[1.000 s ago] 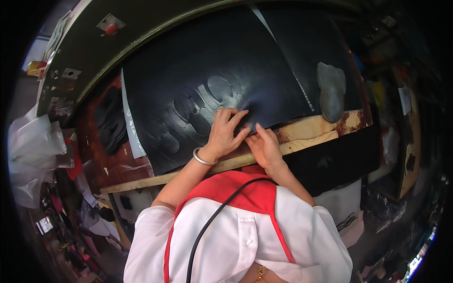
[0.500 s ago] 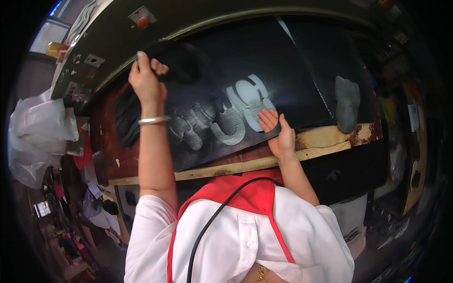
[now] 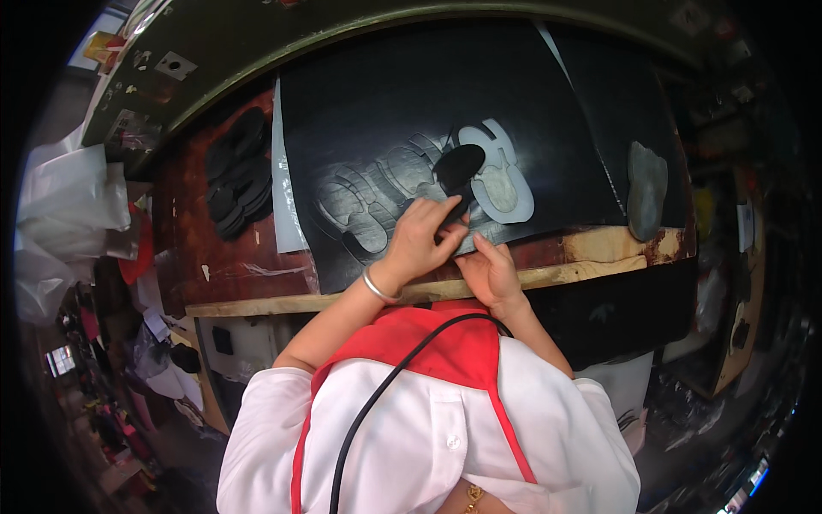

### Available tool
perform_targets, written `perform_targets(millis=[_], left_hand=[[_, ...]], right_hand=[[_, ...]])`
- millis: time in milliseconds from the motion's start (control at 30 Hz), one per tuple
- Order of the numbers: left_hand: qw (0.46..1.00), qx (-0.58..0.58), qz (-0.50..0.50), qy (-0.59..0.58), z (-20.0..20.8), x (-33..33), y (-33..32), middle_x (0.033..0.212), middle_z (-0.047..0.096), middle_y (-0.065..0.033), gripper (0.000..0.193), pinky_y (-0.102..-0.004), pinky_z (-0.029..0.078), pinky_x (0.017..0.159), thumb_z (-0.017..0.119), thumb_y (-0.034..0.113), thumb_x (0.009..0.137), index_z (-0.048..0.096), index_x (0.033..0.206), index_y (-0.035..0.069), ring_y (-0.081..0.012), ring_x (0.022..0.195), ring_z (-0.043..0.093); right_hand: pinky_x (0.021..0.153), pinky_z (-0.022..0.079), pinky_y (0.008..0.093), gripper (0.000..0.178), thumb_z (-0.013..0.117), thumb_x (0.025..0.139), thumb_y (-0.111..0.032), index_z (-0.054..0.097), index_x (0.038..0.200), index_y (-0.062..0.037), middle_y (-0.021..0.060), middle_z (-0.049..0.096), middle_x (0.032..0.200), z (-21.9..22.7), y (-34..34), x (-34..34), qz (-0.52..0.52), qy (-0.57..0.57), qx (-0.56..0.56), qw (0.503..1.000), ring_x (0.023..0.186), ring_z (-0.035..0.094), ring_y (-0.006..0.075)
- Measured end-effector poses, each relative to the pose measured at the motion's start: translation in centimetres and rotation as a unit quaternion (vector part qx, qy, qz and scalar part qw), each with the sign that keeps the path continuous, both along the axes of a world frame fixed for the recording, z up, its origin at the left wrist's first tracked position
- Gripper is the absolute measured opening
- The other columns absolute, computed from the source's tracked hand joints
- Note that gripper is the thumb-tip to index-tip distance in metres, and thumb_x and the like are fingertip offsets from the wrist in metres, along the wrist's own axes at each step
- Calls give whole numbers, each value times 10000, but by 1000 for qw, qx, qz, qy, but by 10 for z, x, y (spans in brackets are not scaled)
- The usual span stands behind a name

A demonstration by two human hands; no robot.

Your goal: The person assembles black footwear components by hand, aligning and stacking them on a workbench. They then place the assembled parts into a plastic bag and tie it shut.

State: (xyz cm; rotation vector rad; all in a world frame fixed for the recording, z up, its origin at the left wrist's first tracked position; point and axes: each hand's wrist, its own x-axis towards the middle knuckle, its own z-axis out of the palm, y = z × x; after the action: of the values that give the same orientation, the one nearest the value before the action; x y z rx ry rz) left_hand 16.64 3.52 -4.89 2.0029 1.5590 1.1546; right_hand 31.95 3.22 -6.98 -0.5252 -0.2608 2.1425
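Black sole-shaped piece (image 3: 461,163) — long axis pointing forward, left fingers (image 3: 442,208) pinching it; right fingers (image 3: 491,250) — grip unclear.

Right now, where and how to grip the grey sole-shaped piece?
Likely the rounded near end of the grey sole-shaped piece, right hand from the person's side, pinching its long edges: that end points toward the person and reaches past the black sheet beneath.
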Motion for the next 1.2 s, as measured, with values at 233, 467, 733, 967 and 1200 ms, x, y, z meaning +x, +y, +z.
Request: perform_targets(millis=[233,467,733,967,1200], left_hand=[[855,-67,257,-445,57,-81,59,600,576,-66,420,-274,432,605,557,340,949,575,669,28,-132,572,518],[868,138,200,-433,160,-183,57,604,509,-48,336,-253,393,458,623,270,927,519,716,29,-101,471,442],[837,238,303,-388,176,-235,17,578,525,-85,372,-268,375,427,655,253,906,494,679,6,-122,438,432],[800,318,364,-354,225,-300,-17,636,485,-63,360,-267,415,484,576,280,951,465,779,-16,-121,509,417],[915,141,372,-60,157,-243,-29,701,631,-18,255,-212,404,528,615,270,931,666,859,30,-55,592,539]], right_hand=[[1129,250,439,520,270,1030,-312,228,1437,8,249,352,1436,6,16,-28,-51,-46,-33,997,1356,331,348],[1011,407,478,483,356,1018,-306,381,1337,57,248,477,1312,3,11,-20,-50,-124,-6,991,1192,511,345],[745,579,474,347,449,1000,-205,536,1047,128,199,592,999,-5,-6,-5,-2,-268,-7,963,815,652,343],[931,478,531,397,405,1012,-244,525,1143,112,260,576,1127,-9,5,0,-12,-268,-67,961,1067,578,384],[954,466,509,260,542,938,-112,553,1133,59,201,597,1154,2,-22,-25,132,-88,-46,986,1095,584,333]])
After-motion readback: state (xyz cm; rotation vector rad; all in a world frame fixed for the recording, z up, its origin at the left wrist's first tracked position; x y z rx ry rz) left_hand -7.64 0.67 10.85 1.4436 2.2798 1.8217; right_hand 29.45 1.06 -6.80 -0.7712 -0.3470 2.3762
